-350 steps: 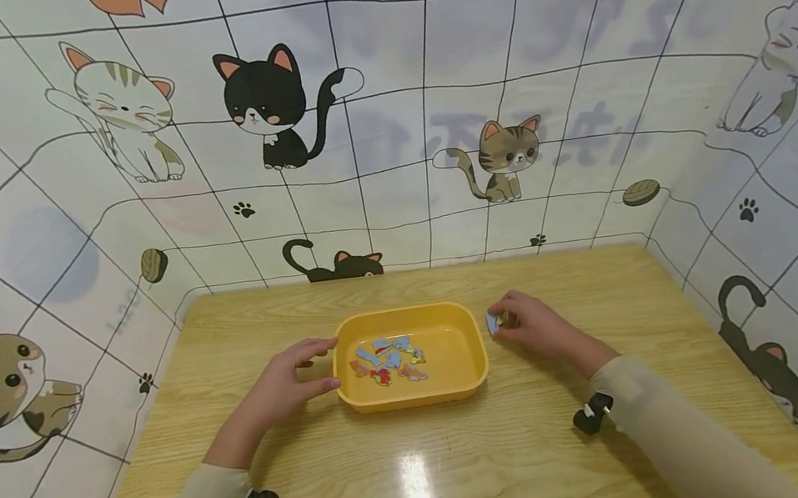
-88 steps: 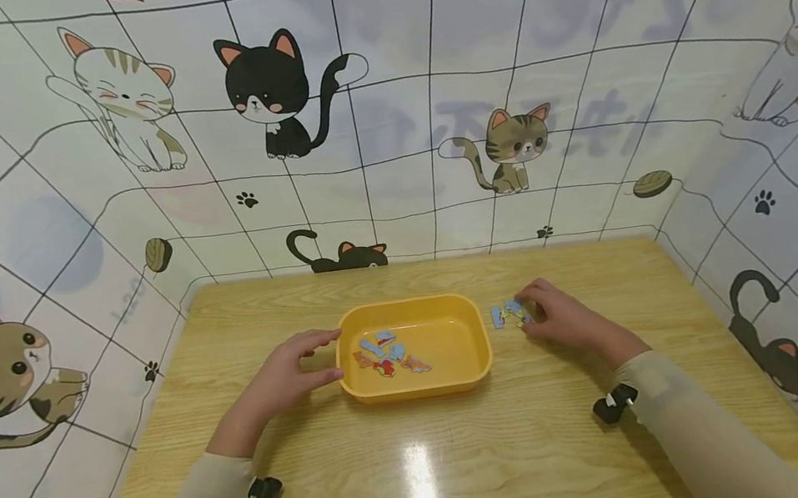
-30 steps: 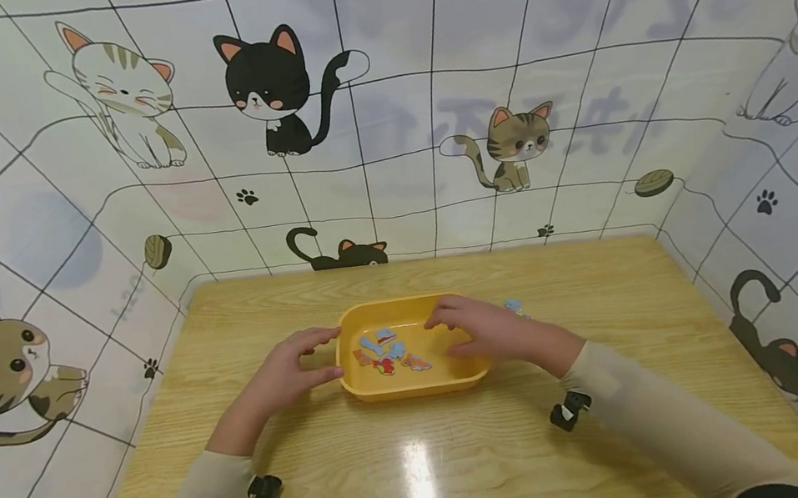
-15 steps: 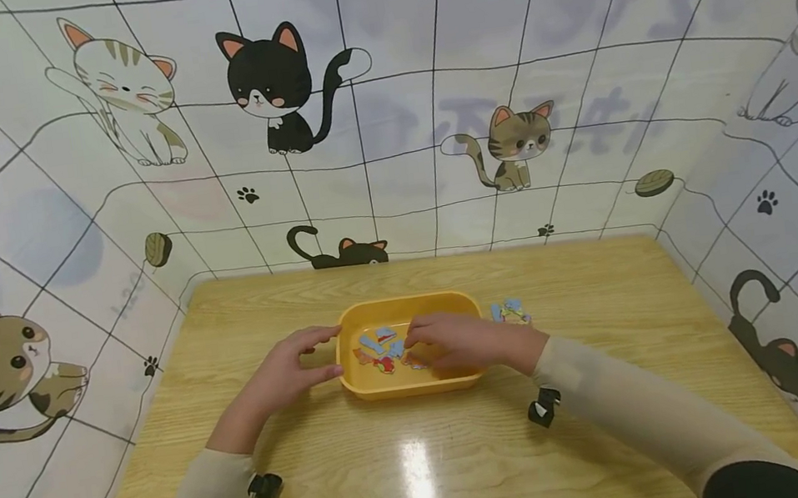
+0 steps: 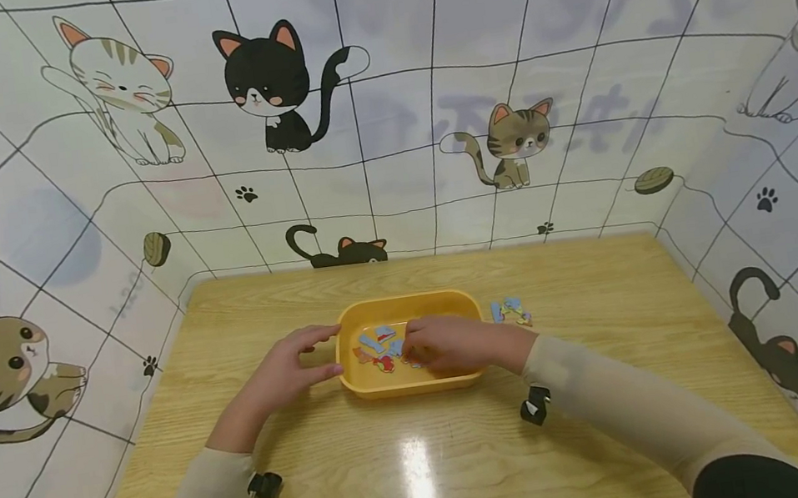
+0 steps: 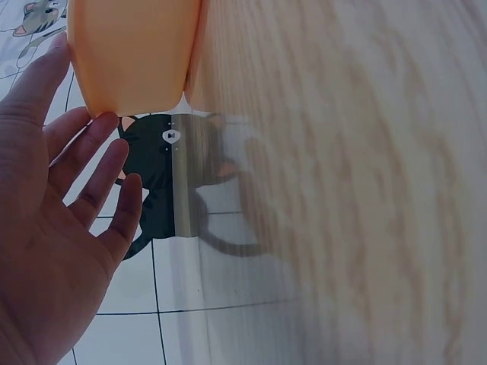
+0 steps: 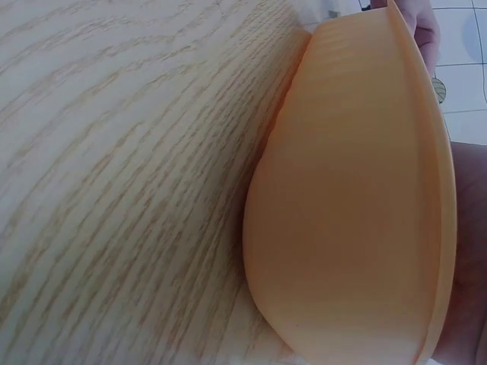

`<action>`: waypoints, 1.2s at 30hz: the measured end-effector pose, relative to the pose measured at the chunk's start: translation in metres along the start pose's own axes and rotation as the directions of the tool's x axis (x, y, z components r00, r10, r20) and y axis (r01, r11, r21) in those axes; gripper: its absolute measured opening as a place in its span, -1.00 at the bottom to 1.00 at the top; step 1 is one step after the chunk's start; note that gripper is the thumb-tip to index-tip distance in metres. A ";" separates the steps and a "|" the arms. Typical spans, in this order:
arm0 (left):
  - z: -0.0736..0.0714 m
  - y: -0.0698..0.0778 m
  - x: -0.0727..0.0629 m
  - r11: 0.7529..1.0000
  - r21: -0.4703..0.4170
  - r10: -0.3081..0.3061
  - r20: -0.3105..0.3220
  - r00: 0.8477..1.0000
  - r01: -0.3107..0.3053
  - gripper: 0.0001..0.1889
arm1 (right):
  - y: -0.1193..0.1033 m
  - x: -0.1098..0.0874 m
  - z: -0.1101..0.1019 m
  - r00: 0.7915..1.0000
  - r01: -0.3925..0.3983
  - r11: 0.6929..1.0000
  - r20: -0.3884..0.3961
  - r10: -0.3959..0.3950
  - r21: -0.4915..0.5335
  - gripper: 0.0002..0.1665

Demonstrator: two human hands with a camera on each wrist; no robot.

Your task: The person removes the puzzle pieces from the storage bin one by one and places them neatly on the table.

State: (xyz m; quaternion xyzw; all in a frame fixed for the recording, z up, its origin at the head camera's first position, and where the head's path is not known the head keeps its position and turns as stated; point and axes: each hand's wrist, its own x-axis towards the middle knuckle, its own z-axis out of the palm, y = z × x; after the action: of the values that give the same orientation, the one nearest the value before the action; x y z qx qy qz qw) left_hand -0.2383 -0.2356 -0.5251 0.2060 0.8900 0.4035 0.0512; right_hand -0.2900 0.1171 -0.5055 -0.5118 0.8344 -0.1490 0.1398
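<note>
Here, left hand (image 5: 280,378) at tray edge (image 5: 395,392), right hand (image 5: 449,345) inside

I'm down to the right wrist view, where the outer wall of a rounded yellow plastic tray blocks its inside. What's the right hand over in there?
Observer: In the head view, the right hand reaches down over the right side of some small, flat cut-out pieces in blue, red and orange; its fingertips are hidden.

Operator: Any pieces outside the tray?

Observer: Yes, a small blue-and-yellow cluster lies on the pale wooden table, just off the tray's right end.
</note>
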 end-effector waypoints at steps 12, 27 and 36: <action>0.000 -0.001 0.001 1.000 -0.005 0.005 -0.002 1.000 -0.005 -0.28 | 0.002 0.003 -0.001 0.999 -0.045 0.997 0.024 0.044 0.066 -0.61; 0.001 0.000 0.001 1.000 -0.021 0.002 0.002 1.000 -0.002 -0.27 | 0.007 0.003 -0.004 0.999 -0.022 0.996 0.030 0.019 0.084 -0.55; 0.001 0.001 0.000 1.000 -0.012 -0.004 -0.002 1.000 0.004 -0.28 | 0.008 0.003 -0.006 1.000 0.007 0.998 0.012 -0.007 0.059 -0.61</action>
State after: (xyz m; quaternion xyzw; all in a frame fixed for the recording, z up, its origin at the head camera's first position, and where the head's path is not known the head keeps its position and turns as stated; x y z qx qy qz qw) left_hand -0.2381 -0.2340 -0.5246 0.2036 0.8880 0.4089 0.0526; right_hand -0.2997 0.1181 -0.5036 -0.5113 0.8271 -0.1710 0.1592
